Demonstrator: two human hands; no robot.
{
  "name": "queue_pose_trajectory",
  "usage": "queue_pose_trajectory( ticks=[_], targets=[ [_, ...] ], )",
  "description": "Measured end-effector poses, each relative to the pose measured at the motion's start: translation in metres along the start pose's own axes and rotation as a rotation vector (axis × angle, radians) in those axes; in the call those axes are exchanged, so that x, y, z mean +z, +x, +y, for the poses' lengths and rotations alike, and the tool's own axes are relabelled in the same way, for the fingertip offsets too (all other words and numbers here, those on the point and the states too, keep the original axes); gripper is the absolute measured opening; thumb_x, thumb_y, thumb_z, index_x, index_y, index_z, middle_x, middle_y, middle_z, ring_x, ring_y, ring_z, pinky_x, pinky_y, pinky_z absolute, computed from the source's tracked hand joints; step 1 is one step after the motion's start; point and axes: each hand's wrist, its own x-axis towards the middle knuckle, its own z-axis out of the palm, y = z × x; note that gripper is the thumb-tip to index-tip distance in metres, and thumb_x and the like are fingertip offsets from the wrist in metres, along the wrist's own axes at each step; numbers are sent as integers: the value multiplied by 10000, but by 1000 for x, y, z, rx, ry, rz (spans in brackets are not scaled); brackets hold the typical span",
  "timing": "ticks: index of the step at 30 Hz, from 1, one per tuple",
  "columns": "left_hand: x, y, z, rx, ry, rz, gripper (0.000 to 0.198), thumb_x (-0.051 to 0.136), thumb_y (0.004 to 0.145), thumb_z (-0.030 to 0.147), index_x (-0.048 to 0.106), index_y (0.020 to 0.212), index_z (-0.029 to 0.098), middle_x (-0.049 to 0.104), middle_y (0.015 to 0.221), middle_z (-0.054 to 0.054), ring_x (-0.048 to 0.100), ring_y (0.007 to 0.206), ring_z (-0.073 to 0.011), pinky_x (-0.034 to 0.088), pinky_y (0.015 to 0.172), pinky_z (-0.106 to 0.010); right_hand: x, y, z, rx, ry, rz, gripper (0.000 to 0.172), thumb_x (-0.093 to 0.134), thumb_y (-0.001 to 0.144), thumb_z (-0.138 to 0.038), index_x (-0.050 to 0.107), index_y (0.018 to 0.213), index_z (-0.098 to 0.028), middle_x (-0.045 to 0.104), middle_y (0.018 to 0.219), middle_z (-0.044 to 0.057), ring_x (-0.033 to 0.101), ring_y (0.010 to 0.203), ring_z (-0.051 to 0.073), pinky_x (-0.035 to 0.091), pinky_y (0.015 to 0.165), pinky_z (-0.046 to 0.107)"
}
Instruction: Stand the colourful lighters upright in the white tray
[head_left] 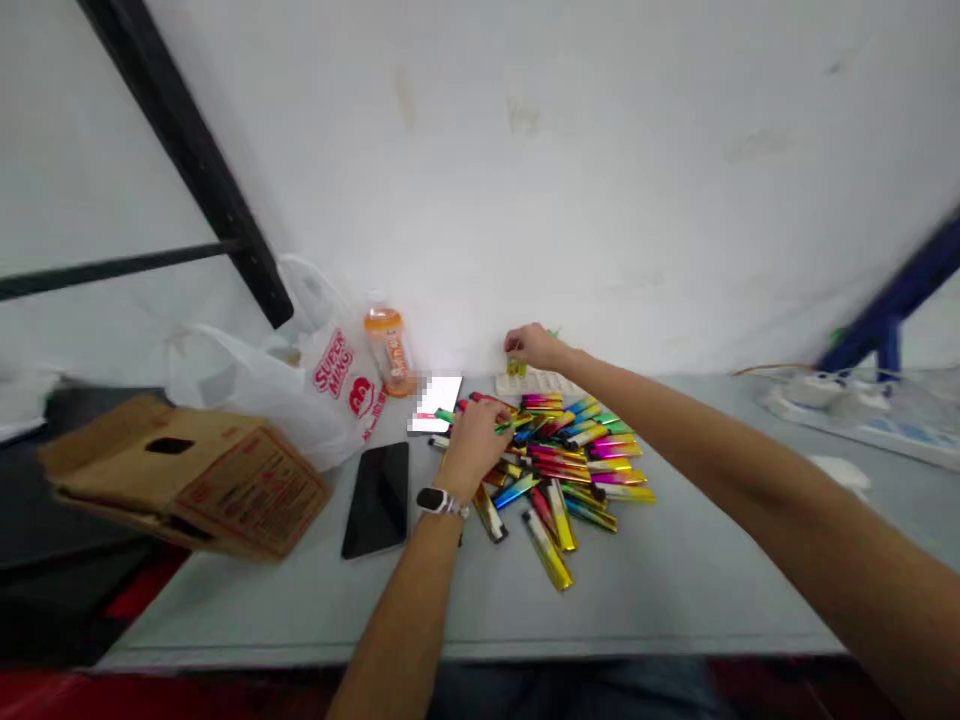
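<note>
A loose pile of shiny lighters (559, 460) in gold, red, blue, green and pink lies on the grey table, pointing in many directions. At the pile's left side, my left hand (476, 440) is closed with curled fingers around a green lighter (444, 415); the fingers partly hide it. Farther back, beside the wall, a pale tray (541, 382) with rows of slots stands behind the pile. Over its left end my right hand (536, 346) pinches a yellow lighter (516, 368). My right forearm passes above the pile's right side.
Left of the pile lie a black phone (377, 500) and a white, partly blurred-out flat object (442, 400). Behind stand an orange bottle (390, 350) and a white plastic bag (300, 400). A cardboard box (217, 475) sits at the left edge; a power strip (862, 415) lies right.
</note>
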Motion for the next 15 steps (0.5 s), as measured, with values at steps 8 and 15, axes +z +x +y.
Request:
queue_pose_trajectory(
  ticks=[8,15],
  targets=[
    [0,-2,-2,-30,37,-33,279,697,746,169,694,1025,177,713,1088,-84,612,1050,-266,458,915,-385,-12,7,-1,10,-86,-78,219,632,799,-98,781,959,-103,769,877,82,672,783,164,472,727,222],
    [1,-2,1,-12,82,-52,211,679,765,172,719,972,162,698,1089,-117,609,1037,-272,451,930,-393,-8,-3,-7,15,-156,-61,263,560,867,-122,773,1022,-136,728,1032,119,655,934,212,459,841,277]
  ],
)
